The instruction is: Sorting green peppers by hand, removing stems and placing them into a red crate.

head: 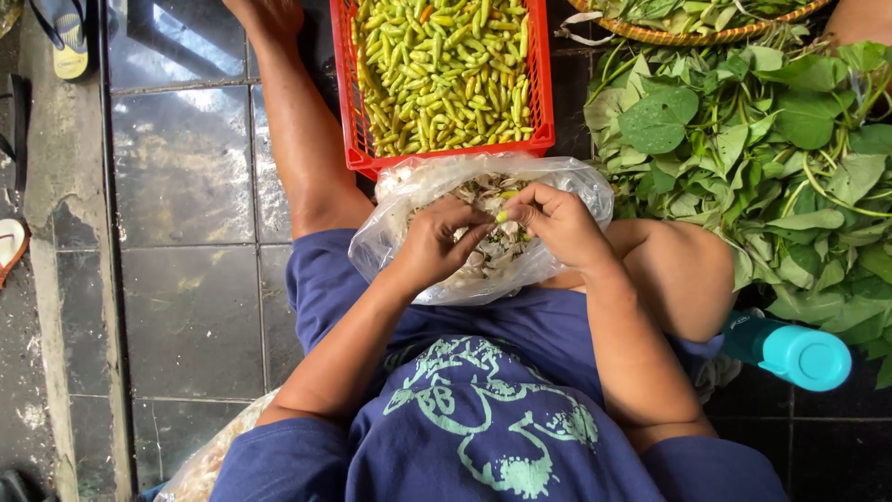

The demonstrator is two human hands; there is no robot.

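Mid-frame: left hand (pixel 437 246) and right hand (pixel 557 223) together, fingertips pinching small yellow-green chili (pixel 502 217) over clear plastic bag of pale trimmings (pixel 395 209), likely catching stems. Red plastic crate of green chilies (pixel 358 112) just above, within reach.

Dark glossy floor tiles (pixel 190 177), worn, light-reflecting.

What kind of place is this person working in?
Probably a market stall or a food-prep spot on the ground: the person sits on a dark tiled floor beside a red crate of green chillies and a heap of leafy greens.
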